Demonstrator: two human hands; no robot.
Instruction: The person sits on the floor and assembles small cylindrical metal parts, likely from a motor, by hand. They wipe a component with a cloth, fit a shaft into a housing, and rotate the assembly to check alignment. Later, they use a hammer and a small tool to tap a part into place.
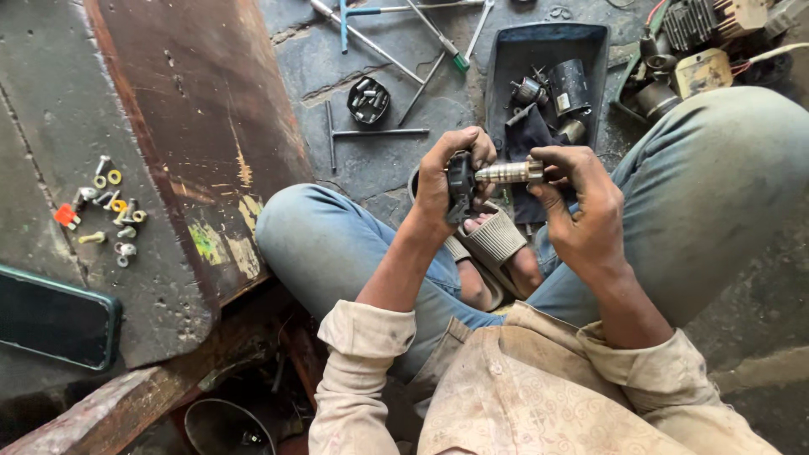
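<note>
A ribbed silver metal shaft (509, 173) with a black disc-shaped part (459, 181) on its left end is held level in the air above the person's lap, between both hands. The left hand (447, 177) is closed around the black part, fingers curled over its top and thumb behind it. The right hand (581, 211) pinches the right end of the shaft between thumb and fingertips, with the other fingers bent in. Under the hands are the person's crossed legs in blue jeans and a foot in a grey sandal (493, 240). Just beyond the hands a dark plastic tray (548, 42) lies on the stone floor, holding small cylindrical metal parts and a dark cloth. To its left sit a small round black cup of bits (368, 99), a T-handle wrench (371, 132) and several long screwdrivers. On the worn wooden surface (194, 109) at far left lie loose screws and washers (114, 206), with a dark phone (55, 316) near its edge.
</note>
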